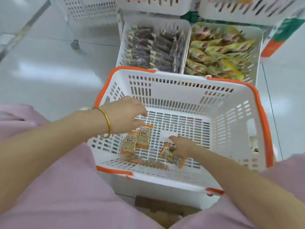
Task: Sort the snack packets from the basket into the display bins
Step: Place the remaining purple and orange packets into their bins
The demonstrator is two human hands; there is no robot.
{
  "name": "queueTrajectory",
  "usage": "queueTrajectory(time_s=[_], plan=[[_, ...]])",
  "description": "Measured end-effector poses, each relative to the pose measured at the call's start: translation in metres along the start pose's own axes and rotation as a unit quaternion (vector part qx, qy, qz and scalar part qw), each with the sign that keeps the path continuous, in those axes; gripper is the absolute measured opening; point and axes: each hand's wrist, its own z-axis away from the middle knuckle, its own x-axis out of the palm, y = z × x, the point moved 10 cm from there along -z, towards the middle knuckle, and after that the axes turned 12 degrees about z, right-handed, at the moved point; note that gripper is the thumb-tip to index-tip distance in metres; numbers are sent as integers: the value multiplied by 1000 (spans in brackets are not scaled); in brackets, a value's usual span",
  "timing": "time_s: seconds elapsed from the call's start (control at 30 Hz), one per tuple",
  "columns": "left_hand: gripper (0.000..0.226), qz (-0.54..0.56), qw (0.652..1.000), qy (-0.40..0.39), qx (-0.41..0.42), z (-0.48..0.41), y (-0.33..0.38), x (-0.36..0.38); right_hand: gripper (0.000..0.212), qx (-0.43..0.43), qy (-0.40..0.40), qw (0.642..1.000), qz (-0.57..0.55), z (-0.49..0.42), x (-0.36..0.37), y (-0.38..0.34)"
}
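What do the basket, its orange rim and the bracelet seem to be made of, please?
Basket: white moulded plastic, judging by its slotted, faintly glossy walls. Orange rim: probably plastic too, smooth and matte. Bracelet: likely metal, gold-coloured, with a bright polished shine.

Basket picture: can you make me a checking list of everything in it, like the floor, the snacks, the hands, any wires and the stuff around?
Surface: shiny pale floor.
Job's things: white basket with an orange rim holds a few tan packets near its front; behind it, left bin holds dark packets, right bin holds green-yellow packets.
Clutter: nothing seen.
Hands: left hand, above the tan packets, holds nothing; right hand lies on one packet, grip unclear.
Cables: nothing seen.
Surroundings: upper white bins, caster wheel, pink clothing.
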Motion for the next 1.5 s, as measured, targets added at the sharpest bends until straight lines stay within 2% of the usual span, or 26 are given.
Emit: queueTrajectory(time_s=[0.2, 0.27, 0.33, 0.47, 0.57, 0.63, 0.73, 0.83, 0.93, 1.0, 1.03, 1.13, 1.27, 1.4, 1.5], plan=[[38, -13, 1000, -8, -15, -8, -11, 1, 88, 17, 12, 994, 104, -9, 35, -7], [39, -15, 1000, 4, -19, -8, -15, -3, 82, 29, 5, 992, 122, -11, 38, -10], [39, -22, 999, 14, -22, -7, -21, -5, 67, 41, 17, 995, 85, -13, 32, -12], [39, -14, 999, 14, -36, 0, -42, 1, 62, 33, 17, 999, -19, -20, 19, -9], [40, 5, 998, 11, -57, 8, -59, 8, 81, 25, 29, 978, -204, -35, -4, -11], [41, 12, 997, 7, -70, 11, -67, 11, 90, 8, 59, 962, -267, -49, -30, -25], [41, 11, 997, 6, -76, 12, -74, 13, 83, -17, 106, 968, -228, -73, -60, -58], [40, 16, 997, 12, -76, 12, -77, 12, 77, -1, 85, 986, -144, -93, -53, -81], [39, 23, 997, 9, -74, 9, -75, 12, 66, 57, 78, 994, -58, -91, -45, -82], [38, 30, 997, 8, -69, 6, -73, 11, 63, 86, 99, 988, -77, -84, -48, -71], [37, 30, 997, 7, -68, 4, -71, 10, 65, 80, 102, 983, -128, -81, -47, -65], [38, 34, 997, -9, -73, 0, -67, 11, 69, 22, 79, 948, -308, -61, -56, -46], [42, 73, 993, -16, -94, -15, -62, 12, 66, -31, 64, 895, -440, -13, -106, -18], [65, 238, 964, -6, -117, -32, -45, 6, 61, -145, 70, 807, -568, 38, -170, -27], [63, 346, 931, 12, -111, -42, -30, -3, 66, -209, 93, 752, -619, 65, -198, -40]])
